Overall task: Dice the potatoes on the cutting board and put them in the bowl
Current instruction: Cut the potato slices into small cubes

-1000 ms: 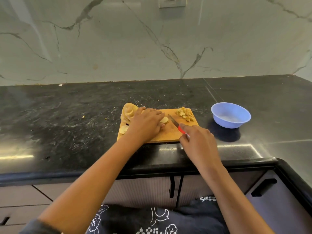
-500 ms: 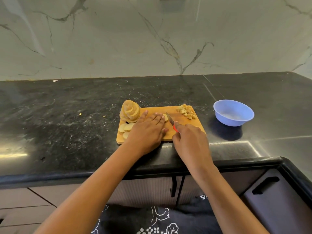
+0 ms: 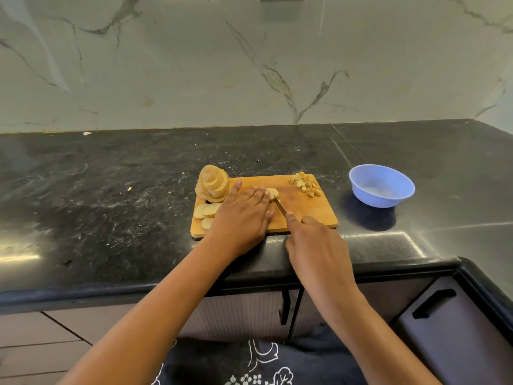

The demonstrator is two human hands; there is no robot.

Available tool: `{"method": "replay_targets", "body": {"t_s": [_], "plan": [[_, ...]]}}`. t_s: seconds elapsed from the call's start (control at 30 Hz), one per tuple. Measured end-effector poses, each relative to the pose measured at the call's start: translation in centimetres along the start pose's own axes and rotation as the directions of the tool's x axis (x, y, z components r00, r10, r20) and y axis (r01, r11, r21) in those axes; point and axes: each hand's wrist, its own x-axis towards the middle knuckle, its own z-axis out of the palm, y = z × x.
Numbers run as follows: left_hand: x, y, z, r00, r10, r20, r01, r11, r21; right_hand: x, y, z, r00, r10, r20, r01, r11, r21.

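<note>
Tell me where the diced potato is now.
Head view: the dice sit piled on the board's far right corner, left of the blue bowl.

No writing, label, brand or number can be read anywhere: none on the cutting board (image 3: 311,212), the bowl (image 3: 372,196), the knife (image 3: 281,207), the black countertop (image 3: 111,190) or the marble wall (image 3: 194,65); the dark cloth (image 3: 211,368) at the bottom bears only a white flower pattern

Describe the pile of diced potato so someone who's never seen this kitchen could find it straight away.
On the black countertop lies a wooden cutting board. At its far right corner, the one nearest the blue bowl, sits the diced potato. It is the only heap of small cubes; the round slices lie at the board's left end.
</note>
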Motion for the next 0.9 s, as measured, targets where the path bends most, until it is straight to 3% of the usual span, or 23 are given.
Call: {"method": "replay_targets", "body": {"t_s": [0.3,0.6,0.9], "plan": [[-0.6,0.2,-0.3,1.000,-0.012,-0.023,0.013,0.999,0.045,2.4,0.6,0.6,0.993,0.097,-0.071,-0.093,0.994,0.052],[-0.7,0.1,-0.1,0.998,-0.011,-0.054,0.012,1.000,0.008,2.3,-0.4,0.5,0.994,0.048,-0.099,-0.031,0.986,0.162],[-0.3,-0.3,0.3,0.998,-0.006,-0.060,0.006,1.000,0.012,3.5,-1.8,0.8,1.000,0.000,0.000,0.000,1.000,0.026]]}}
